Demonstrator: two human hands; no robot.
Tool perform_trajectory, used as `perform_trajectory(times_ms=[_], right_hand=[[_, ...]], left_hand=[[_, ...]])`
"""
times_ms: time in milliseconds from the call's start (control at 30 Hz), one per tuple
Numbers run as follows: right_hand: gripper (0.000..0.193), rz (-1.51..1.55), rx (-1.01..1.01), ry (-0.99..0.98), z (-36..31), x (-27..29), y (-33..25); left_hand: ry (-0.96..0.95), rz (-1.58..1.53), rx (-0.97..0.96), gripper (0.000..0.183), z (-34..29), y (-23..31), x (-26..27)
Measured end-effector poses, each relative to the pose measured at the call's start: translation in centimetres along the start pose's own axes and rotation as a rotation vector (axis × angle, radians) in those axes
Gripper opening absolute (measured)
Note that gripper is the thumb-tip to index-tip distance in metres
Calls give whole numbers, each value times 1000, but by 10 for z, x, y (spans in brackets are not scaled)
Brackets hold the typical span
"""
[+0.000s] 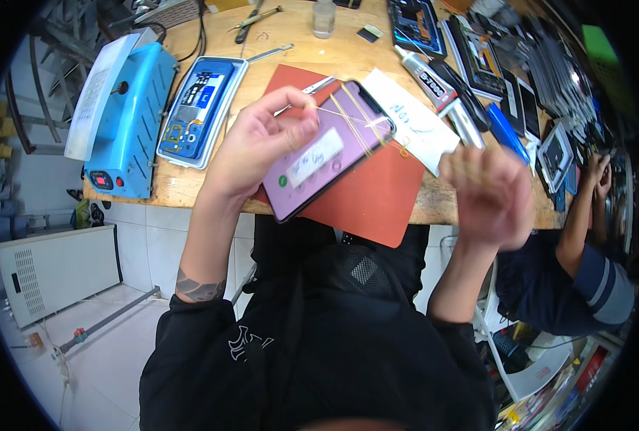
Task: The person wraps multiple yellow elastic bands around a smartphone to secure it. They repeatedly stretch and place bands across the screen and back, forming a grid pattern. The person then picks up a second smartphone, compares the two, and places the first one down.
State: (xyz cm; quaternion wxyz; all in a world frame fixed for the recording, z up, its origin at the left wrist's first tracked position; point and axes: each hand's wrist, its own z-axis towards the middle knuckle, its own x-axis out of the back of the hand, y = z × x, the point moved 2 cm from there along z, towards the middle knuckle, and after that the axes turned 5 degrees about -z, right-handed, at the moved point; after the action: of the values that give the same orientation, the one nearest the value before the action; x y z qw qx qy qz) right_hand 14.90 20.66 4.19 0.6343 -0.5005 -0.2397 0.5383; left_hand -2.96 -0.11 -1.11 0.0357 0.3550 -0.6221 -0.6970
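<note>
A smartphone [337,162] with a lit pinkish-purple screen lies tilted on a reddish-brown mat [387,208] at the table's front edge. Tan rubber bands [346,115] wrap around its upper part, and a white handwritten label [316,156] is stuck on the screen. My left hand [258,140] is over the phone's left side, thumb and forefinger pinching one band drawn out from the phone's top. Raised off to the right, apart from the phone, my right hand [488,194] is smeared by motion, so its fingers cannot be made out.
A blue machine [129,122] stands at left beside an opened blue phone [198,115] in a tray. White paper [420,122], a glue tube [421,77] and several phone parts lie right. A clear bottle [323,20] stands at the back. Another person's hands [598,172] work far right.
</note>
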Motion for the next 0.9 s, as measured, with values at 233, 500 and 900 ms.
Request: perform_trajectory(times_ms=[233, 500, 900], right_hand=[[48, -618, 161, -283, -46, -30, 12], [45, -188, -332, 93, -30, 1, 57], [32, -573, -16, -151, 15, -22, 46]], left_hand=[[110, -206, -53, 27, 6, 4, 9], [-236, -217, 167, 38, -10, 4, -20], [-631, 499, 548, 25, 3, -15, -59]])
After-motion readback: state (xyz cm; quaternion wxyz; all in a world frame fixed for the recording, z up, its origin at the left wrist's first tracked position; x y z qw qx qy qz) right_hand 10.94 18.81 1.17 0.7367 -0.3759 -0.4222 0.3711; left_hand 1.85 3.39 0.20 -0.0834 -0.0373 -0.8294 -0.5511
